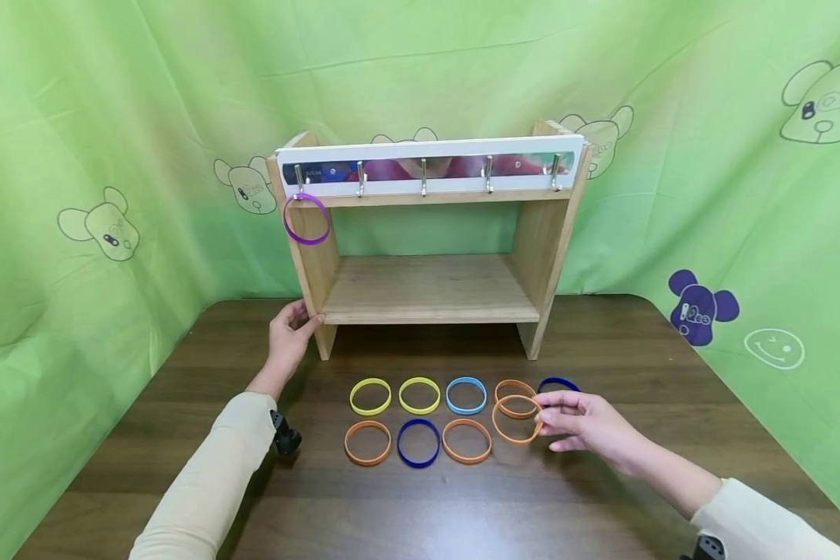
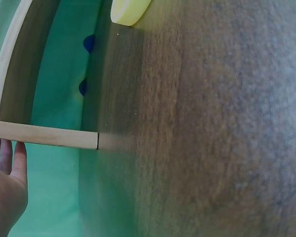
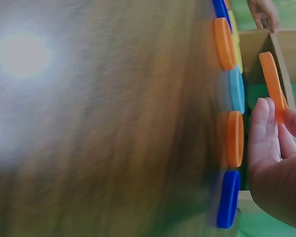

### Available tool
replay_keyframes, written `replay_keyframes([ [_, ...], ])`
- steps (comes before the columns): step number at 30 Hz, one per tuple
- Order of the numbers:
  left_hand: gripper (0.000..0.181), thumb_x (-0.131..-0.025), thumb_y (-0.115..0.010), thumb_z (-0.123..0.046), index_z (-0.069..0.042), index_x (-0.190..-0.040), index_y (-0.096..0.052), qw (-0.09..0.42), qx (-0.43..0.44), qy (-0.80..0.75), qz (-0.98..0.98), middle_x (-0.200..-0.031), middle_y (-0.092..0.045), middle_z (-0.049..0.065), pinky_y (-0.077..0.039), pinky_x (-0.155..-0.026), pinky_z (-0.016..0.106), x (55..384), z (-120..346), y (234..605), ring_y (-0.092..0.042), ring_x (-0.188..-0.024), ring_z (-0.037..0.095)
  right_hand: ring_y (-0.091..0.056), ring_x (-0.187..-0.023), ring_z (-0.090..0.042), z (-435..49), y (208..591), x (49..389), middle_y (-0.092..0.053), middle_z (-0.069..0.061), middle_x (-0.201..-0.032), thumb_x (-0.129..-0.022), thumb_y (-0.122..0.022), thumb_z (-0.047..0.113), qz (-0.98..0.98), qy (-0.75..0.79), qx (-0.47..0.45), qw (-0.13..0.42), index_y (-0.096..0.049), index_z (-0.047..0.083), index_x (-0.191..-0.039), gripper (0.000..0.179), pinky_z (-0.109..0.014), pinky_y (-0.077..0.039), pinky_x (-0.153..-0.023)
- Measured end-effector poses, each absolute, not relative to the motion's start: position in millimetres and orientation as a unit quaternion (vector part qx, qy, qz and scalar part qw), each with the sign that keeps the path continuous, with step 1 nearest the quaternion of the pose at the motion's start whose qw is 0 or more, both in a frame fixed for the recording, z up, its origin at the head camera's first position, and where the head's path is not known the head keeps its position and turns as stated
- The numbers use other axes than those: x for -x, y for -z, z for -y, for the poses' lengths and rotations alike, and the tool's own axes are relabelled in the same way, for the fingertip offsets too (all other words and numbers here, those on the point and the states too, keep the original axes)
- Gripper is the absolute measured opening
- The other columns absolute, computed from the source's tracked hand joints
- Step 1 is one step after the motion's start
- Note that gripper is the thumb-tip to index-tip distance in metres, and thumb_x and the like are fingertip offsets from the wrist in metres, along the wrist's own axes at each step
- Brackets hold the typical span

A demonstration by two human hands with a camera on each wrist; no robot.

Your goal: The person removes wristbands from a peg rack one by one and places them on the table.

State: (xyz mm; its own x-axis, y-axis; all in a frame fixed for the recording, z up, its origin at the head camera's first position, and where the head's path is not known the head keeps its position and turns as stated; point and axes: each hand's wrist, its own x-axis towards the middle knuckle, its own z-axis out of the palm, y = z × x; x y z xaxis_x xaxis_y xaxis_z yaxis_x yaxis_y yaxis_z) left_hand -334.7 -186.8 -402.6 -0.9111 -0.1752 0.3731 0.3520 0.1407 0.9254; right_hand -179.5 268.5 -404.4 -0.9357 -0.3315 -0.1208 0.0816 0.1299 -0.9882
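My right hand (image 1: 595, 428) pinches an orange silicone wristband (image 3: 270, 74) between thumb and fingers, lifted above the table's front right. In the head view this band overlaps another orange wristband (image 1: 514, 383) lying behind it. My left hand (image 1: 288, 338) grips the left side panel of a wooden shelf rack (image 1: 430, 311), thumb in front and fingers on the outer side. A purple wristband (image 1: 308, 242) hangs from the leftmost metal hook (image 1: 299, 179) on the rack's white top strip.
Two rows of wristbands lie before the rack: two yellow, including one yellow wristband (image 1: 420, 411), a light blue wristband (image 1: 466, 411), three orange, and two dark blue, including one dark blue wristband (image 1: 418, 464). Several metal hooks line the strip. A green curtain (image 1: 420, 70) surrounds the wooden table (image 1: 364, 513).
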Motion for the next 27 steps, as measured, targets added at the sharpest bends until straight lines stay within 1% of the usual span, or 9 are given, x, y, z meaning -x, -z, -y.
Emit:
replay_keyframes([
  [2,0.036,-0.088,-0.067,0.003,0.011,-0.121,-0.057,0.202,0.062,0.653,0.727,-0.120,-0.058,0.027,-0.048,-0.080,0.018,335,187,402,-0.055,-0.107,0.023,-0.067,-0.091,-0.019,-271,408,178,-0.068,-0.009,-0.103,-0.096,-0.061,0.010,-0.735,0.651,0.088,0.166,-0.052,-0.009,-0.128,0.039,-0.039,-0.057,-0.075],
  [4,0.035,-0.088,-0.067,0.004,0.011,-0.121,-0.057,0.202,0.063,0.656,0.725,-0.121,-0.058,0.027,-0.048,-0.080,0.018,334,187,402,-0.055,-0.108,0.024,-0.067,-0.090,-0.019,-273,410,177,-0.068,-0.008,-0.103,-0.096,-0.060,0.009,-0.735,0.649,0.091,0.172,-0.050,-0.011,-0.129,0.040,-0.039,-0.057,-0.074],
  [10,0.036,-0.088,-0.067,0.003,0.011,-0.121,-0.056,0.198,0.063,0.656,0.726,-0.122,-0.058,0.027,-0.048,-0.080,0.018,336,188,403,-0.054,-0.110,0.026,-0.067,-0.090,-0.019,-277,417,176,-0.068,-0.007,-0.101,-0.097,-0.059,0.008,-0.730,0.649,0.093,0.191,-0.051,-0.011,-0.128,0.037,-0.038,-0.057,-0.073],
  [18,0.038,-0.090,-0.067,0.001,0.011,-0.124,-0.055,0.181,0.053,0.660,0.727,-0.126,-0.056,0.028,-0.045,-0.080,0.014,334,189,402,-0.052,-0.113,0.027,-0.067,-0.089,-0.021,-281,421,174,-0.069,-0.009,-0.102,-0.096,-0.060,0.006,-0.726,0.646,0.098,0.213,-0.045,-0.017,-0.128,0.043,-0.038,-0.057,-0.073],
  [23,0.037,-0.089,-0.064,0.005,0.015,-0.123,-0.053,0.179,0.055,0.653,0.734,-0.125,-0.054,0.032,-0.045,-0.078,0.014,319,184,386,-0.052,-0.115,0.032,-0.066,-0.087,-0.020,-280,423,174,-0.069,-0.010,-0.099,-0.095,-0.059,0.004,-0.729,0.642,0.097,0.218,-0.043,-0.018,-0.128,0.043,-0.037,-0.057,-0.071],
  [27,0.037,-0.089,-0.064,0.005,0.016,-0.122,-0.053,0.181,0.059,0.642,0.743,-0.124,-0.055,0.032,-0.046,-0.079,0.015,309,179,377,-0.052,-0.115,0.034,-0.066,-0.086,-0.019,-280,425,174,-0.069,-0.009,-0.098,-0.095,-0.059,0.004,-0.732,0.638,0.095,0.220,-0.042,-0.019,-0.129,0.044,-0.037,-0.057,-0.071],
])
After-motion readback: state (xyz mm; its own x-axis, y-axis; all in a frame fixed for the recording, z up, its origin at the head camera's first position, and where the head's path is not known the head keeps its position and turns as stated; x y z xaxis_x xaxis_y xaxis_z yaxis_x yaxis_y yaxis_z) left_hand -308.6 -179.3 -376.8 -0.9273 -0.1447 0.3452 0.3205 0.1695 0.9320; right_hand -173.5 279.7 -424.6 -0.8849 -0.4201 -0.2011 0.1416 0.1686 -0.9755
